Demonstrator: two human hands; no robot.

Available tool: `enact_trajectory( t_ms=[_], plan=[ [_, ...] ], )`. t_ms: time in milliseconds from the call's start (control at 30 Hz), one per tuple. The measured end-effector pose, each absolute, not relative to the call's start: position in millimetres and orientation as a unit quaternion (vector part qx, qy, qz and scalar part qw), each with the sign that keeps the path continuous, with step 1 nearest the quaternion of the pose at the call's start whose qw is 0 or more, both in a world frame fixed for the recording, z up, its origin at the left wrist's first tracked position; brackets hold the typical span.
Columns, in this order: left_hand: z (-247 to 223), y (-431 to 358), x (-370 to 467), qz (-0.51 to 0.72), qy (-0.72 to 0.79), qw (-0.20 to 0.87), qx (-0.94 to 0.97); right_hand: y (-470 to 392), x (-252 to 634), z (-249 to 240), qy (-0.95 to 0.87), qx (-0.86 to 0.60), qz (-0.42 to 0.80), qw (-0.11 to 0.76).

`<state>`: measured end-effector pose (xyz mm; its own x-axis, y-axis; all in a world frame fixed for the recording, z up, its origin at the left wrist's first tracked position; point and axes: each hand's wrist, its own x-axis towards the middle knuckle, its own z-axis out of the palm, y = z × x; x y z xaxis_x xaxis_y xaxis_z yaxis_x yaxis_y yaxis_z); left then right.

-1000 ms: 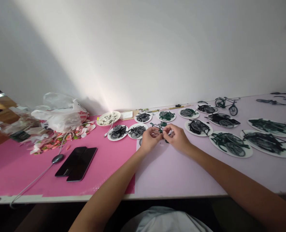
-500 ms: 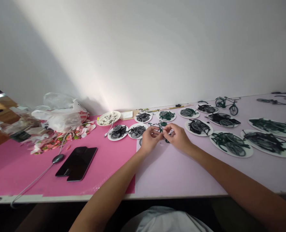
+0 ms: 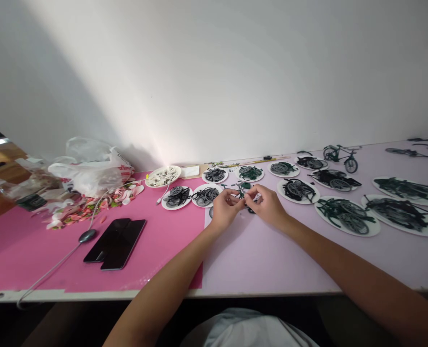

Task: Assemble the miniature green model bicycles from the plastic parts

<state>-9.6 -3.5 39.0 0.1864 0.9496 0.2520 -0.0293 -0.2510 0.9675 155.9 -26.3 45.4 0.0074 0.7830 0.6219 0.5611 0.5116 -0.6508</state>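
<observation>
My left hand point(image 3: 224, 208) and my right hand point(image 3: 267, 206) meet at the middle of the table, fingertips nearly touching. Both pinch a small dark green model bicycle part point(image 3: 241, 193); my fingers hide most of it. Other dark green and black pieces lie just behind and under the hands, among them a wheel partly covered by my left hand. A plate of black bicycle parts point(image 3: 205, 195) sits close to the left hand. To the right of my right hand is another plate with black parts point(image 3: 298, 191).
Several more white plates of bicycle parts point(image 3: 347, 215) stand along the right side. An assembled model bicycle point(image 3: 341, 158) stands upright near the wall. Leftward are two phones point(image 3: 123, 245), a cable with a dark oval piece point(image 3: 87, 235), petals point(image 3: 73, 216), a plastic bag point(image 3: 87, 173) and a bowl of small pieces point(image 3: 163, 177).
Very little differs: the fingers stay pinched together in the same place, and the whole view has shifted slightly.
</observation>
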Motion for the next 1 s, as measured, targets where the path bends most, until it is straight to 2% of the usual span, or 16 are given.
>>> enact_trajectory(
  t_ms=[467,767,1000],
  plan=[
    [35.6,-1.7,-9.6,0.523,0.365,0.469,0.611,-24.2,155.6,41.3,-0.693,-0.486,0.124,0.517],
    [36.4,-3.0,-10.4,0.533,0.363,0.418,0.639,-18.9,156.8,34.3,-0.611,-0.454,0.325,0.561],
    [43.1,-10.1,-11.4,0.536,0.357,0.339,0.686,-13.4,158.6,34.2,-0.524,-0.415,0.454,0.589]
  ],
)
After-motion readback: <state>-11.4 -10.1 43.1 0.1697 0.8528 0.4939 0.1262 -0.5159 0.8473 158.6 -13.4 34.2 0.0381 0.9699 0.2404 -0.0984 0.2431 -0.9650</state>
